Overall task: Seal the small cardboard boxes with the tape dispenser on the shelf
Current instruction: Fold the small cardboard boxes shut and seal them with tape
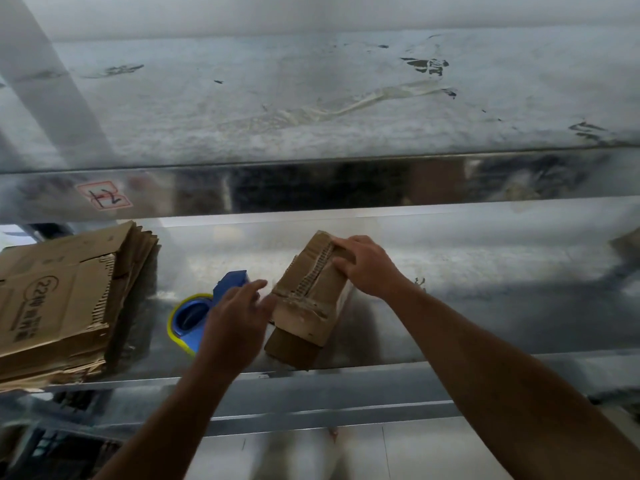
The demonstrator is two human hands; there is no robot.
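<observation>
A small brown cardboard box point(308, 299) lies tilted on the lower metal shelf point(485, 271), its top flaps folded together along a ragged seam. My right hand point(367, 265) rests on the box's far top, fingers curled over the flaps. My left hand point(235, 323) hovers just left of the box's near corner, fingers loosely extended and blurred, holding nothing. Partly hidden behind my left hand, a blue tape dispenser point(204, 310) with a yellow-edged roll lies on the shelf.
A stack of flattened cardboard boxes point(65, 299) lies at the shelf's left end. The upper metal shelf point(311, 98) juts out above, with a red-framed label point(104, 195) on its front lip. Another brown object point(628, 242) shows at the far right edge.
</observation>
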